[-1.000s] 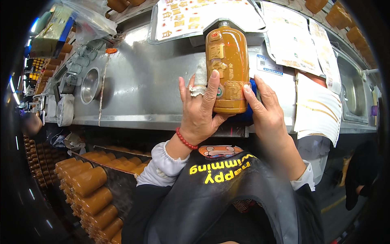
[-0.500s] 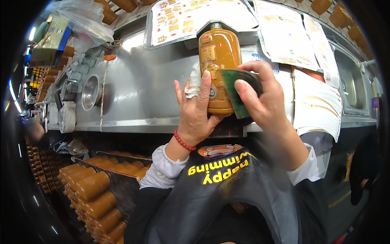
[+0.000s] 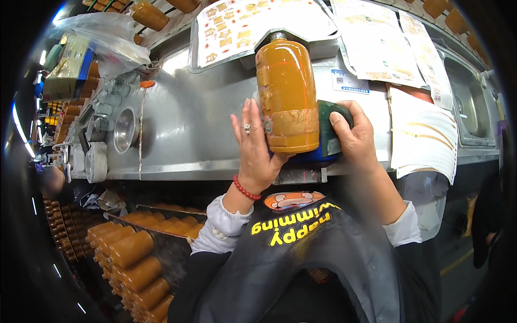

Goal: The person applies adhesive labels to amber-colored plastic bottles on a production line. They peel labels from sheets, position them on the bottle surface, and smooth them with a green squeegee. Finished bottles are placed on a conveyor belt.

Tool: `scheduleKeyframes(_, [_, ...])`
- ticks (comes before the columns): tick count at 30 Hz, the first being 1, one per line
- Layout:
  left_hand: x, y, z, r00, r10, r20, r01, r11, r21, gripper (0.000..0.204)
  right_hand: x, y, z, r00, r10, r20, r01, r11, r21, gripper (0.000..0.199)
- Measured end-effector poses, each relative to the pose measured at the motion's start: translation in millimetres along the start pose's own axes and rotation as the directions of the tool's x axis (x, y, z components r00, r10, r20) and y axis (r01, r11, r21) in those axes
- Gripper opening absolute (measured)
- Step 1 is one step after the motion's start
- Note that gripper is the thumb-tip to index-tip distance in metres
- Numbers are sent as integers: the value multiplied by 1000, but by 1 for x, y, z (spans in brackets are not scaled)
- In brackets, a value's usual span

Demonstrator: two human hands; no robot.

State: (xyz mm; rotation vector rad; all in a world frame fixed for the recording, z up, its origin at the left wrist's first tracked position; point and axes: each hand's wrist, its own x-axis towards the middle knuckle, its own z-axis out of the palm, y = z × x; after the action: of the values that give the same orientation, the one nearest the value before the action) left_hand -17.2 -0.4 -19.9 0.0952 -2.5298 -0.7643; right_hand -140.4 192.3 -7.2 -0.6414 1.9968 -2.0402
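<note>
An amber-brown bottle lies with its neck pointing away, on a metal holder at its far end and a blue support near its base. A patterned gold band runs round its lower part. My left hand holds the bottle at its lower left, fingers stretched along the side and thumb at the base. A wrapping on one of its fingers shows in part. In my right hand is a dark green flat scraper, pinched between thumb and fingers, just right of the bottle.
Printed decal sheets lie on a metal tray behind the bottle and on the right of the steel counter. A metal bowl and glass jars stand left. A sink is at right; stacked brown bottles fill the lower left.
The bottle has turned about its length, moving its decals toward the left side and bringing the gold band into view. The scraper has moved off its front to the right side.
</note>
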Motion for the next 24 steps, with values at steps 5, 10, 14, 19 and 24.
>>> scheduleKeyframes(5, [0, -2, -2, 1000, -16, 23, 17, 999, -36, 109, 2, -14, -4, 999, 42, -4, -40, 982, 182, 22])
scheduleKeyframes(10, [5, 4, -10, 980, 183, -73, -176, 981, 87, 82, 5, -27, -7, 997, -65, 49, 63, 997, 37, 22])
scheduleKeyframes(14, [18, 20, -25, 972, 237, -3, -230, 947, 223, 63, 6, -29, -10, 994, 30, 100, -43, 991, 127, 25])
scheduleKeyframes(19, [20, 14, -27, 954, 300, 23, -298, 931, 212, 71, 8, -32, 8, 984, 10, 178, -22, 998, 64, 21])
scheduleKeyframes(24, [7, -2, -18, 992, 111, -54, -108, 993, 44, 103, 13, -22, -4, 995, -87, -56, 73, 973, -220, 21])
